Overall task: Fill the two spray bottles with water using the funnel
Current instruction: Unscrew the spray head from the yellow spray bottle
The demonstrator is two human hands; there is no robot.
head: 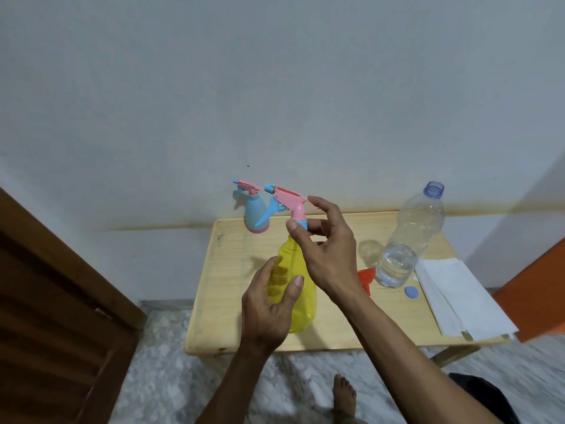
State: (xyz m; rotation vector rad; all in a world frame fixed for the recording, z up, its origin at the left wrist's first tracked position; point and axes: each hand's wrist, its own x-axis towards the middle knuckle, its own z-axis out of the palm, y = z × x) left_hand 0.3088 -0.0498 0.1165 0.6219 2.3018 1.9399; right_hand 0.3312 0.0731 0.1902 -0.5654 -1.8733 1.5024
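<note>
A yellow spray bottle (301,304) stands near the front of the small wooden table (227,289). My left hand (267,304) grips its body. My right hand (327,249) pinches the blue collar of its pink spray head (290,203) at the neck. A blue spray bottle (256,214) with a pink head stands at the table's back left. The red funnel (365,278) lies on the table, partly hidden behind my right wrist. Next to the funnel stands an uncapped clear water bottle (409,240) with a little water at the bottom.
A blue cap (411,292) lies in front of the water bottle. Folded white paper (458,298) covers the table's right side. A wooden door (55,301) is at the left, an orange surface (538,289) at the right, my bare foot (344,396) on the marble floor.
</note>
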